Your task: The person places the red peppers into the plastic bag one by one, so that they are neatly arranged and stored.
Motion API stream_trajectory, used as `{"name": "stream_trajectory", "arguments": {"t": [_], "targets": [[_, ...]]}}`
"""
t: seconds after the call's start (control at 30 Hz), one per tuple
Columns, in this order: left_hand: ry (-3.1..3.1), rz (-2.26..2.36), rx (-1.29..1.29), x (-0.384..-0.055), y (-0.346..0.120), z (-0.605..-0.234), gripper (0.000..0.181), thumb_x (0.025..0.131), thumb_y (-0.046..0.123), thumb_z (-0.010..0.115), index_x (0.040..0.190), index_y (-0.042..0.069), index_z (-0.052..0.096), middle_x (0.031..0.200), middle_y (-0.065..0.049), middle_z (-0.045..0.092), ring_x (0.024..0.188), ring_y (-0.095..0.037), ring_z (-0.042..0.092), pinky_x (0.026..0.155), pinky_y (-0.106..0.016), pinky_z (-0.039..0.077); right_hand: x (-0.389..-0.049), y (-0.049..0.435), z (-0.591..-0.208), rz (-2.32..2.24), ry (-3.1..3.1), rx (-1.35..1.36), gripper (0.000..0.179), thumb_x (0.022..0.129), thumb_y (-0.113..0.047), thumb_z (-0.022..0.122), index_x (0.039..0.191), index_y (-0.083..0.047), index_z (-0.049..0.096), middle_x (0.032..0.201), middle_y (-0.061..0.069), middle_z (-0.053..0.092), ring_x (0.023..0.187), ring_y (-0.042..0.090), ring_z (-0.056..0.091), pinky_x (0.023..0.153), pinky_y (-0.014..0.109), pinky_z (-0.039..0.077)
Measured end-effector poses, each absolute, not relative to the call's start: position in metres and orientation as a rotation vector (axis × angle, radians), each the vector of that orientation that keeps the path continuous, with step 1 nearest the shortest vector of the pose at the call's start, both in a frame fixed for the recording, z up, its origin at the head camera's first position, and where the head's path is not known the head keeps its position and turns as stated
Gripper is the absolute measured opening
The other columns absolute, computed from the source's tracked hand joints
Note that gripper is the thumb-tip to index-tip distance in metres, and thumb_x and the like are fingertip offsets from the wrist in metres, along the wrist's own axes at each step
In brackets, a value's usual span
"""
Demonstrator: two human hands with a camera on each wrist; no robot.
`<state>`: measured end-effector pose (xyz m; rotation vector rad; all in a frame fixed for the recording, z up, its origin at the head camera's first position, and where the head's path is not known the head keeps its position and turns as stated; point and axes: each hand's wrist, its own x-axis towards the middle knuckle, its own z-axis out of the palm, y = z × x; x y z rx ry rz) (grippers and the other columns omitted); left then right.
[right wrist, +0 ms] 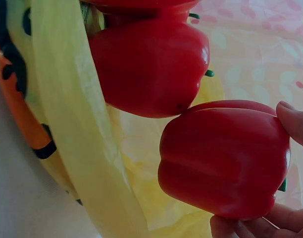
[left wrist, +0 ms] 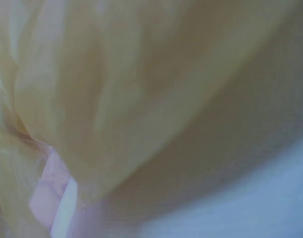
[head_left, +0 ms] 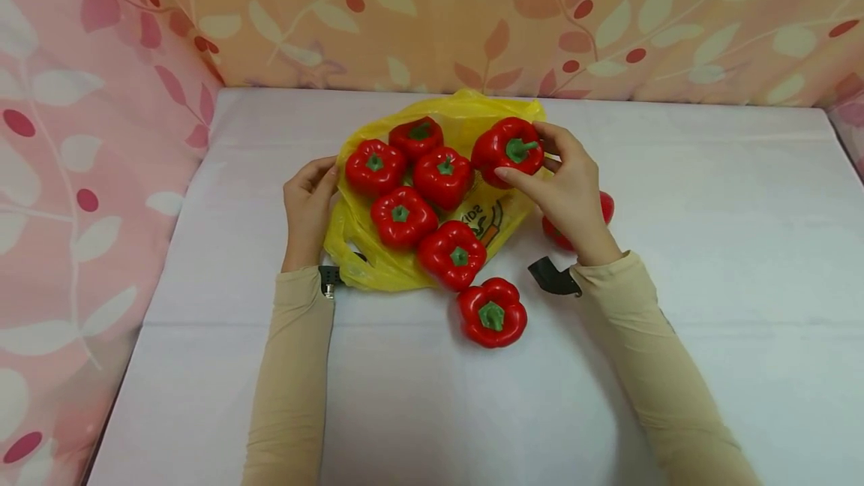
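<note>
My left hand point(head_left: 307, 197) pinches the left rim of a thin yellow plastic bag point(head_left: 466, 107). Several red bell peppers point(head_left: 403, 217) with green stems lie in its wide mouth. In my right hand point(head_left: 572, 182) is another bell pepper point(head_left: 508, 148), gripped between thumb and fingers at the bag's right side. The right wrist view shows this held pepper point(right wrist: 223, 158) close against the ones in the bag. Blurred yellow plastic point(left wrist: 117, 99) fills most of the left wrist view, and the left fingers are hidden there.
One loose pepper point(head_left: 493, 313) lies on the white tablecloth point(head_left: 418, 381) in front of the bag. A second loose pepper point(head_left: 607, 206) is partly hidden behind my right hand. Leaf-patterned cloth walls point(head_left: 432, 21) stand at the back and left.
</note>
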<state>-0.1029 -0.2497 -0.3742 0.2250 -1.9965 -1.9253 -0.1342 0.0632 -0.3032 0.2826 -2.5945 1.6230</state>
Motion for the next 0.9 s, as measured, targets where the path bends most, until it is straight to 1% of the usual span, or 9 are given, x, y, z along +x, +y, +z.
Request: {"name": "stream_trajectory", "arguments": {"t": [0.2,0.43,0.6,0.73,0.9], "targets": [[-2.003,-1.920,0.225,-0.103,-0.249,-0.375,0.025,0.095,0.014,0.058,0.110,-0.004,0.066,0.105,-0.011,0.065,0.093,-0.017,0.061,0.085,-0.024,0.052,-0.141,0.057,-0.305,1.636,-2.572,0.255,0.069,0.078,-0.024,0.079,0.135,-0.003,0.046,0.128,0.010,0.053,0.114,0.021,0.050,0.097,0.033,0.046],[-2.002,-1.925,0.236,-0.103,-0.250,-0.374,0.023,0.094,0.014,0.058,0.109,-0.001,0.067,0.104,-0.007,0.066,0.094,-0.019,0.060,0.085,-0.023,0.052,-0.148,0.049,-0.311,1.667,-2.554,0.253,0.071,0.078,-0.027,0.078,0.136,-0.004,0.044,0.129,0.007,0.052,0.115,0.019,0.048,0.098,0.031,0.045],[-1.999,-1.926,0.251,-0.102,-0.250,-0.374,0.021,0.094,0.014,0.059,0.108,0.001,0.069,0.104,-0.007,0.066,0.094,-0.019,0.060,0.085,-0.023,0.052,-0.152,0.042,-0.313,1.659,-2.581,0.221,0.073,0.078,-0.033,0.078,0.137,-0.006,0.044,0.129,0.004,0.052,0.115,0.016,0.048,0.094,0.029,0.048],[-1.989,-1.935,0.249,-0.102,-0.250,-0.374,0.021,0.094,0.014,0.059,0.108,0.000,0.069,0.104,-0.008,0.066,0.094,-0.020,0.060,0.084,-0.023,0.052,-0.156,0.038,-0.315,1.575,-2.629,0.209,0.075,0.077,-0.034,0.078,0.137,-0.005,0.043,0.128,0.007,0.052,0.114,0.018,0.048,0.093,0.029,0.048],[-1.994,-1.929,0.232,-0.103,-0.250,-0.374,0.022,0.094,0.014,0.059,0.108,0.000,0.068,0.104,-0.008,0.066,0.094,-0.020,0.060,0.085,-0.022,0.052,-0.163,0.034,-0.320,1.504,-2.671,0.211,0.075,0.077,-0.033,0.078,0.136,-0.001,0.044,0.128,0.012,0.052,0.114,0.023,0.049,0.094,0.033,0.048]]}}
